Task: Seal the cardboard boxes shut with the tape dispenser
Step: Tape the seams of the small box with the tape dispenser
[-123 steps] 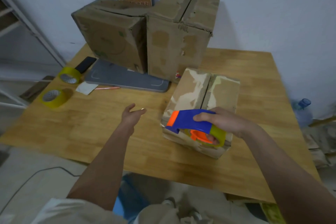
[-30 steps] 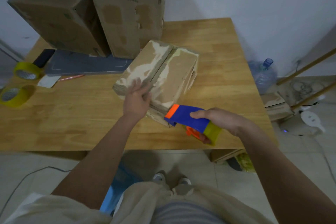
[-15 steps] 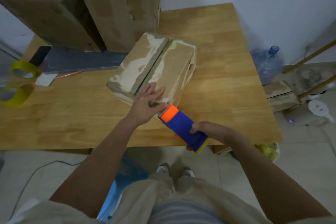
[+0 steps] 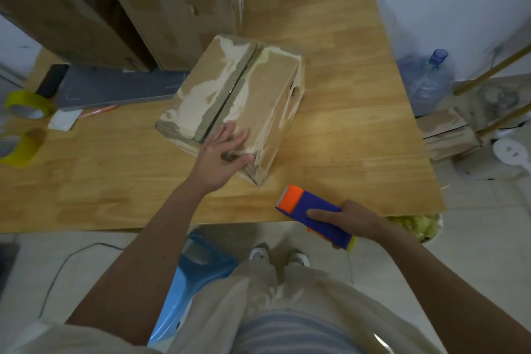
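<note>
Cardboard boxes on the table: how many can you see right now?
3. The small box lies under the left hand; two big boxes stand behind it, one far left, one beside it. Others may lie out of frame.

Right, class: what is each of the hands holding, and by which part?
Right hand grips the tape dispenser round its blue body. Left hand holds nothing; it presses flat on the small box.

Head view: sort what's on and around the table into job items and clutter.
Job: small box, tape dispenser, left hand, right hand, two big boxes.

Clutter: tape rolls, grey slab, phone, water bottle.
</note>
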